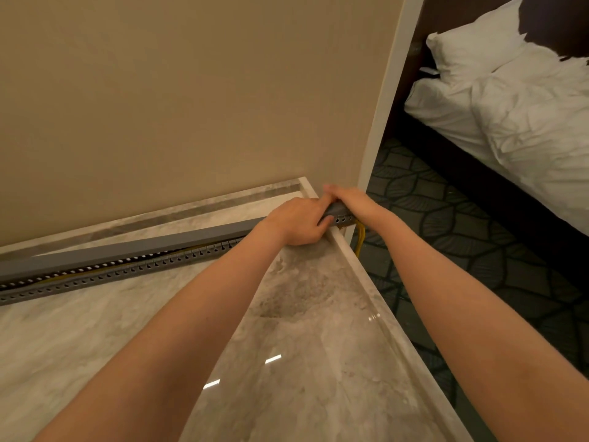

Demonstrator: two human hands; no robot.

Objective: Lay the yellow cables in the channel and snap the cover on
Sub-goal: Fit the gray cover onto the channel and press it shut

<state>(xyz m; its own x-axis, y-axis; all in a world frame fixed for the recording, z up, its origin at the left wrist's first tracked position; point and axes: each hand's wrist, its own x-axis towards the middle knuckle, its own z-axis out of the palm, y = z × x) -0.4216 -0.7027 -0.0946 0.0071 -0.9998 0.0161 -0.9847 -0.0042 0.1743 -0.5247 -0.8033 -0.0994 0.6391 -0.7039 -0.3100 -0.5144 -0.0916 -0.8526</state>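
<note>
A long grey slotted channel (pixel 105 275) lies across the marble counter (pixel 95 339), running from the left edge to the counter's right end. Yellow cables (pixel 360 239) lie inside it, showing through the gap, and hang down past the counter's right edge. The grey cover (pixel 134 248) rests on top, lifted on the near side along the left stretch. My left hand (pixel 299 220) and my right hand (pixel 349 200) both grip the cover at the channel's right end, fingers pressed on it. The very end of the channel is hidden under my hands.
A beige wall (pixel 175 90) rises right behind the channel. The counter's edge (pixel 366 279) drops to patterned carpet (pixel 462 250) on the right. A bed with white bedding (pixel 516 106) stands beyond it.
</note>
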